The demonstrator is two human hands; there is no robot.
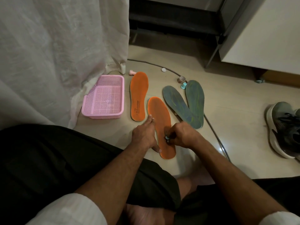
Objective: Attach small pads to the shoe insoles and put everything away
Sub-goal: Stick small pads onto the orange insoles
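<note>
Orange insoles; grey-green insoles; pink perforated basket; white curtain.

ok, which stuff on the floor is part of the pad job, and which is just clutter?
Job:
near orange insole, under both hands
left hand, steadying it
right hand, gripping a small teal piece
far orange insole
two green insoles
pink basket

Clutter:
sneaker
cable
curtain

Tile floor carried: pink basket at left; two orange insoles beside it; two grey-green insoles, overlapping at heels; cable; tape roll; white cap; sneaker at right.
</note>
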